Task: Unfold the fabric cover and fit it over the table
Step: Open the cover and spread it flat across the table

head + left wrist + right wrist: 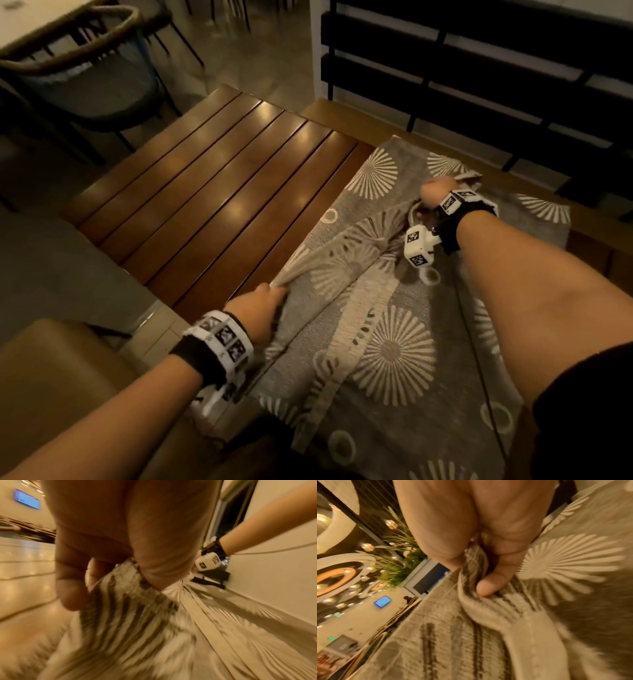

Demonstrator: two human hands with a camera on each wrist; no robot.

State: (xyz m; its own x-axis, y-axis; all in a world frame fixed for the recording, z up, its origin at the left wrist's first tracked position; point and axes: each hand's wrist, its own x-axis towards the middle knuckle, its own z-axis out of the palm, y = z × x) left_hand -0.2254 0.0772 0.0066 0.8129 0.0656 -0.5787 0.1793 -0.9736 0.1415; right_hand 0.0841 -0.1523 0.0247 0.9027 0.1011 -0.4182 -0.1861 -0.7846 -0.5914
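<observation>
Both hands hold a patterned cloth half spread across a slatted wooden counter.

The left hand (262, 306) bunches a fold of the cloth (394, 359) at the counter's (212, 192) near side, its grip clamped on the fabric; the right hand (436, 191) pinches the top layer farther across, grip likewise closed on cloth. Soft and light by the look of it, the weave should drape and slide easily, best taken at the edges or corners so the layers open rather than bunch.
</observation>
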